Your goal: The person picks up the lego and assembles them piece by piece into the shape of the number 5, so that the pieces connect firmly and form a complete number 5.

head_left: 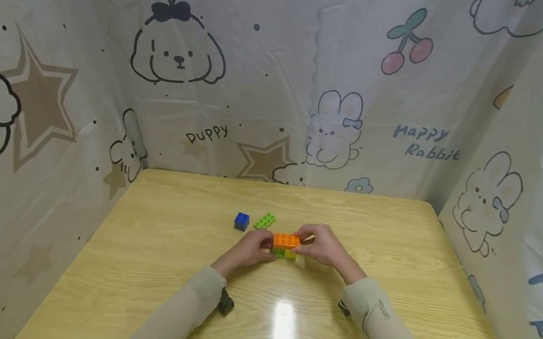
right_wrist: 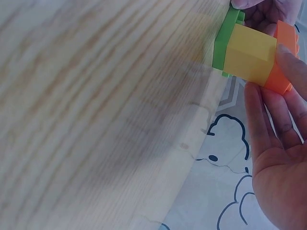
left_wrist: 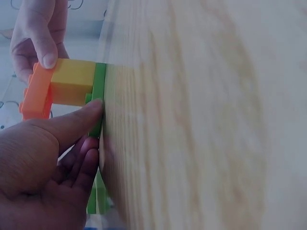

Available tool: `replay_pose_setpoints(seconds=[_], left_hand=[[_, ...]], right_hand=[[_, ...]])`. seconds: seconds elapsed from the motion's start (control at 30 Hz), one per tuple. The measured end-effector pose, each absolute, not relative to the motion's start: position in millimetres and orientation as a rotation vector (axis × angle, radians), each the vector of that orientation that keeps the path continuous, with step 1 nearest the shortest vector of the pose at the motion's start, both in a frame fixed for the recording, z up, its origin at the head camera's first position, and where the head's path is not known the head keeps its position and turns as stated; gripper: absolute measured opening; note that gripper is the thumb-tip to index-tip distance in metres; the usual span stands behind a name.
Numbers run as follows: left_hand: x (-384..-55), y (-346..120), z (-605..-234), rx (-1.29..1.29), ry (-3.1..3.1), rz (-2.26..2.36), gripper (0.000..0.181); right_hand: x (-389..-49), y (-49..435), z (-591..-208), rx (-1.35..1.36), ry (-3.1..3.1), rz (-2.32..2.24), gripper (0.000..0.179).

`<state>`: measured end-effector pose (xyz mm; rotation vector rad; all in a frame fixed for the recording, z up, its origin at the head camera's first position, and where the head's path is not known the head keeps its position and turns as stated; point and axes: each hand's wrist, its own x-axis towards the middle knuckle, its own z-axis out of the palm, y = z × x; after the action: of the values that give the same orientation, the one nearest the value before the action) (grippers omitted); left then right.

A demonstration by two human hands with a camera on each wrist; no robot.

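On the table, a small stack of toy bricks stands between both hands. Its base is a green studded plate point(left_wrist: 99, 76), topped by a yellow block point(right_wrist: 250, 55), with an orange brick point(head_left: 286, 241) above, studs up. My left hand point(head_left: 248, 248) pinches the green plate low on the left side, thumb in front and fingers behind. From the right, my right hand point(head_left: 323, 244) grips the orange brick between thumb and fingers. In the left wrist view, the orange brick overhangs the yellow block toward my left hand, leaving a gap above the green plate.
Behind the left hand lie a loose lime-green plate point(head_left: 265, 221) and a blue block point(head_left: 242, 221). The wooden table point(head_left: 175, 198) has patterned cloth point(head_left: 270, 82) hanging along its back and sides. Light glares off the tabletop in front of the stack.
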<state>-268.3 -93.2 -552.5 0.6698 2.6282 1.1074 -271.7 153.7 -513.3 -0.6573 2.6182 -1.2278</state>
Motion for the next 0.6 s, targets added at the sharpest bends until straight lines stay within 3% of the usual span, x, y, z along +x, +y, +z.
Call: replay_pose_setpoints(seconds=[0.4, 0.6], left_hand=[[-267.2, -110.8, -545.0, 0.632, 2.593, 1.273, 0.041], [-270.1, -120.7, -530.0, 0.619, 2.611, 1.367, 0.04]], right_hand=[[-269.3, 152.4, -509.2, -0.61, 2.629, -1.206, 0.025], [-270.6, 152.0, -510.0, -0.609, 2.627, -1.201, 0.025]])
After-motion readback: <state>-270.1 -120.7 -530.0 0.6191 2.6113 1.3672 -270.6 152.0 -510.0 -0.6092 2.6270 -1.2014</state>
